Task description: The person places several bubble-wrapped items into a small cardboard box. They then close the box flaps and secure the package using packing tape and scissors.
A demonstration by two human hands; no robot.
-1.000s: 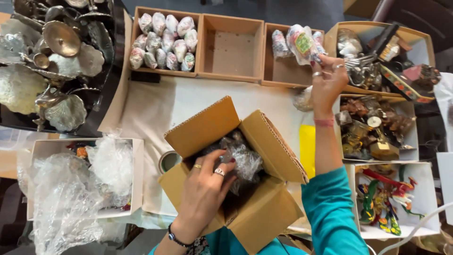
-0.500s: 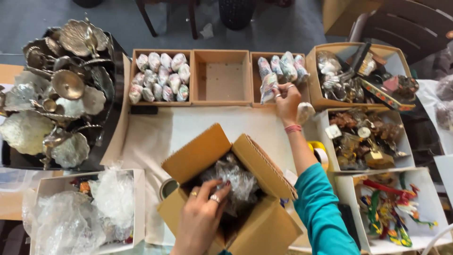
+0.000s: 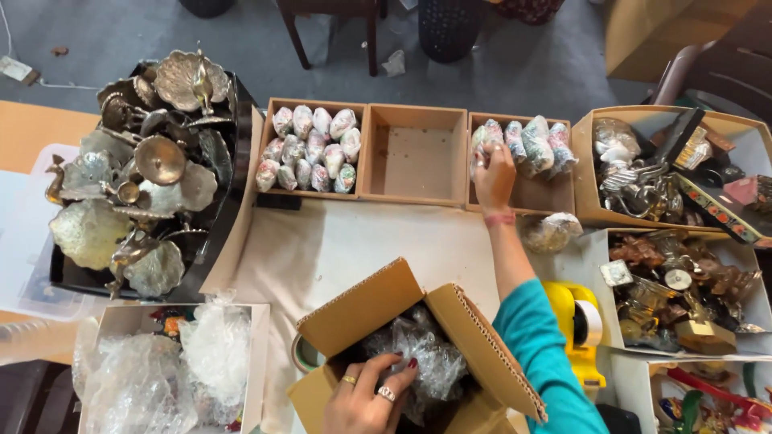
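Observation:
My right hand (image 3: 494,178) reaches into the right wooden tray (image 3: 547,197) and rests on a plastic-wrapped item (image 3: 482,143) at the left end of a row of wrapped items (image 3: 532,145). My left hand (image 3: 371,395), wearing rings, is inside the open cardboard box (image 3: 402,321) near me, fingers on bubble-wrapped bundles (image 3: 422,358). The middle wooden tray (image 3: 413,153) holds nothing. The left wooden tray (image 3: 277,193) is packed with several wrapped items (image 3: 314,149).
A black tray of metal dishes and figurines (image 3: 145,169) sits at left. A box of bubble wrap (image 3: 161,370) stands at lower left. Boxes of trinkets (image 3: 675,177) line the right side. A yellow tape dispenser (image 3: 579,321) and a wrapped ball (image 3: 548,231) lie beside my right arm.
My right hand moved left from the trinket box to the right wooden tray and lowered onto the wrapped items. My left hand stayed in the cardboard box.

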